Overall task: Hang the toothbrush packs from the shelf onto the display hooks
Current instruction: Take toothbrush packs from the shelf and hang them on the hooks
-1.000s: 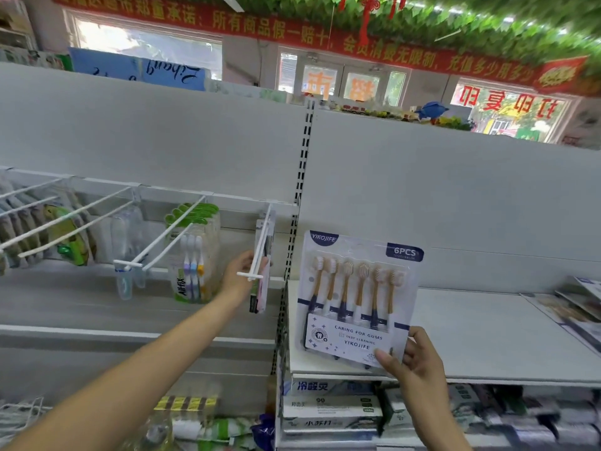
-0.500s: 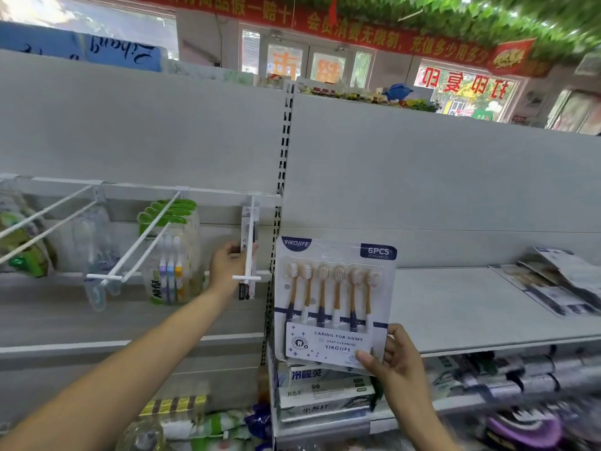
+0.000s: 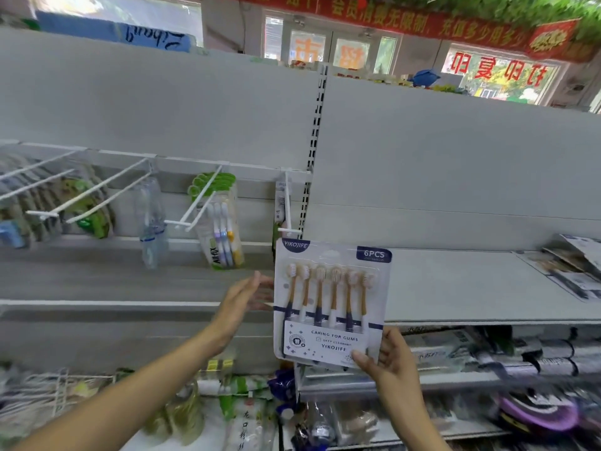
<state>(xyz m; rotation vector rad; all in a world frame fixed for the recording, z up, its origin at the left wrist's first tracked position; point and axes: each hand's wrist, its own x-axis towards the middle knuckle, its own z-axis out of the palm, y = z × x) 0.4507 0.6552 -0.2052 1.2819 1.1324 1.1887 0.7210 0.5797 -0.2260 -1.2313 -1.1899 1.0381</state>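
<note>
A pale grey shelf (image 3: 455, 284) runs from the centre out toward 3 o'clock, mostly bare. At its 3 o'clock end, flat toothbrush packs (image 3: 572, 271) lie overlapping on it. At 9 o'clock, white display hooks (image 3: 192, 211) jut from a rail (image 3: 130, 154), carrying hanging packs (image 3: 221, 229).

A red banner (image 3: 422, 21) with yellow characters hangs above the windows, green foliage (image 3: 520, 8) beside it. Boxed goods (image 3: 455, 353) fill the lower tier; a purple item (image 3: 536, 415) lies blurred at bottom right.
</note>
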